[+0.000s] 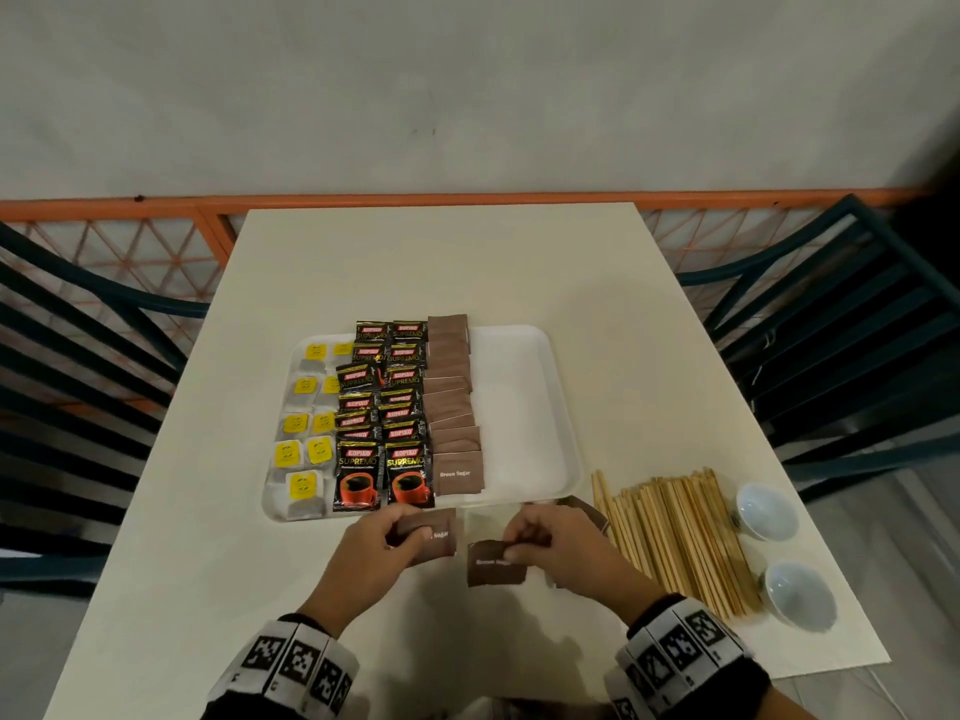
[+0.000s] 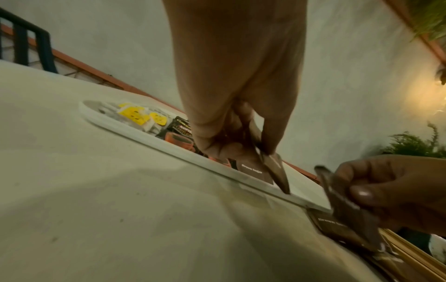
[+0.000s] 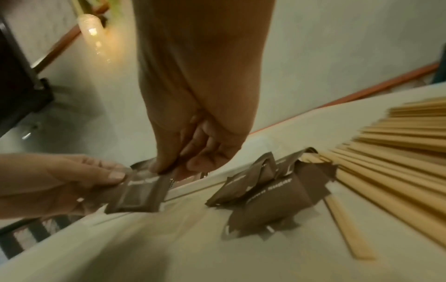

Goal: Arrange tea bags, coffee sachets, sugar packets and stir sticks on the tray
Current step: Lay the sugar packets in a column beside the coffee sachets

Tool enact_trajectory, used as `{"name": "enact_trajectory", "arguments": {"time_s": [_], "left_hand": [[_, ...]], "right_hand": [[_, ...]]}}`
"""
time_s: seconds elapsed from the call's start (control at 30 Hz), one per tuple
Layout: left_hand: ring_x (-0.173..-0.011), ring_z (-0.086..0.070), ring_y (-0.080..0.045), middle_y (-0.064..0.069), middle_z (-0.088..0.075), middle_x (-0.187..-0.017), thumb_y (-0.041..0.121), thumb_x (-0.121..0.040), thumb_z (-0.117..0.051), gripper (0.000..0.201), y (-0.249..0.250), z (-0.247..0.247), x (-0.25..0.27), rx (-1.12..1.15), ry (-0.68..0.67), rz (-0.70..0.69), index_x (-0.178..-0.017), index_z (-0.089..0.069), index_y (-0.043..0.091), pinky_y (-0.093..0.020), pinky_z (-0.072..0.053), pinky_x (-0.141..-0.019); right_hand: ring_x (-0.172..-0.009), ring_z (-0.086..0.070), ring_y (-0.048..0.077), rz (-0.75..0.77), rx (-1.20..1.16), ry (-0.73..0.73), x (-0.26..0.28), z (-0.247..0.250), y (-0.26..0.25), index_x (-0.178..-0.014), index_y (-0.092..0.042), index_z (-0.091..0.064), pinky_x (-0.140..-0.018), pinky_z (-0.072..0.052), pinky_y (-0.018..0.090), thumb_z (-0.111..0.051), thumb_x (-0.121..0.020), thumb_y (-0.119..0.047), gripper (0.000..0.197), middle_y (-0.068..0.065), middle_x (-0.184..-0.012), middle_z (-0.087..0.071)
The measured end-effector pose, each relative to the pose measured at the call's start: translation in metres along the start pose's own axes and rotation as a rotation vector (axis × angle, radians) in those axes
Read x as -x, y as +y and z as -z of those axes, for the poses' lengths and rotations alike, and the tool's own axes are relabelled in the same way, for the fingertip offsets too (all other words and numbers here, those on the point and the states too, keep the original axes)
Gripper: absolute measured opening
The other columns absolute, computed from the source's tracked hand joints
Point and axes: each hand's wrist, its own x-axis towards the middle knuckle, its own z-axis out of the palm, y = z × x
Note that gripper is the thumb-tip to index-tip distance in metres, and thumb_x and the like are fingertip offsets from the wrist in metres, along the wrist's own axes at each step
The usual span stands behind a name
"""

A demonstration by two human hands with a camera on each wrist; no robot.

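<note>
A white tray (image 1: 524, 407) holds yellow-tagged tea bags (image 1: 304, 444) at its left, black coffee sachets (image 1: 384, 407) in two columns, and a column of brown sugar packets (image 1: 452, 397). Just in front of the tray, my left hand (image 1: 410, 537) grips a brown sugar packet (image 1: 434, 532). My right hand (image 1: 511, 550) pinches another brown sugar packet (image 1: 493, 566) by its top edge. In the right wrist view the two held packets (image 3: 142, 190) nearly touch, with my right hand (image 3: 173, 167) above them. More loose sugar packets (image 3: 265, 192) lie beside the stir sticks (image 1: 675, 537).
The tray's right third is bare. Two small white bowls (image 1: 766, 511) (image 1: 797, 595) stand right of the stir sticks, near the table's right edge. Dark slatted chairs (image 1: 841, 356) flank the table on both sides. An orange rail and a wall lie beyond the far edge.
</note>
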Motion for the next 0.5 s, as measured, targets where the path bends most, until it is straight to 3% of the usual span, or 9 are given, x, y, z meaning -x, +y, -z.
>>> {"name": "enact_trajectory", "arguments": {"time_s": [0.13, 0.23, 0.33, 0.4, 0.5], "left_hand": [[-0.088, -0.062, -0.003, 0.006, -0.070, -0.096, 0.016, -0.090, -0.056, 0.019, 0.016, -0.012, 0.001, 0.057, -0.162, -0.033, -0.104, -0.067, 0.024, -0.020, -0.050, -0.079], [-0.074, -0.063, 0.003, 0.007, -0.070, -0.083, 0.020, -0.092, -0.053, 0.017, 0.032, -0.021, 0.004, 0.173, -0.183, -0.015, -0.095, -0.068, 0.026, -0.011, -0.047, -0.067], [-0.072, -0.065, 0.000, 0.010, -0.072, -0.075, 0.024, -0.090, -0.055, 0.014, 0.040, -0.026, 0.005, 0.274, -0.177, -0.019, -0.087, -0.069, 0.029, -0.011, -0.047, -0.066], [-0.078, -0.067, -0.001, 0.012, -0.073, -0.078, 0.015, -0.084, -0.065, 0.015, 0.040, -0.027, 0.007, 0.284, -0.219, -0.036, -0.090, -0.068, 0.028, -0.011, -0.048, -0.067], [-0.079, -0.067, -0.006, 0.009, -0.074, -0.080, 0.004, -0.082, -0.066, 0.022, 0.035, -0.031, 0.008, 0.270, -0.245, -0.031, -0.091, -0.069, 0.024, -0.015, -0.050, -0.070]], "right_hand": [[-0.059, -0.058, -0.003, 0.048, -0.177, 0.027, 0.006, 0.001, 0.000, -0.073, -0.030, -0.058, -0.060, -0.045, 0.011, -0.073, -0.077, -0.016, 0.021, -0.010, -0.069, -0.062], [-0.057, -0.059, 0.001, 0.052, -0.238, 0.075, 0.003, -0.001, -0.002, -0.072, -0.025, -0.056, -0.059, -0.049, 0.015, -0.074, -0.077, -0.018, 0.020, -0.006, -0.067, -0.064], [-0.057, -0.060, 0.006, 0.051, -0.274, 0.107, 0.003, -0.002, -0.002, -0.071, -0.022, -0.054, -0.058, -0.049, 0.018, -0.074, -0.078, -0.021, 0.021, -0.003, -0.064, -0.065], [-0.058, -0.059, 0.009, 0.060, -0.273, 0.097, 0.004, -0.001, -0.002, -0.072, -0.022, -0.054, -0.057, -0.049, 0.018, -0.073, -0.079, -0.023, 0.020, -0.003, -0.064, -0.064], [-0.064, -0.054, 0.005, 0.041, -0.181, 0.112, 0.008, 0.008, 0.005, -0.073, -0.026, -0.053, -0.061, -0.043, 0.017, -0.068, -0.082, -0.033, 0.019, -0.008, -0.069, -0.060]]}}
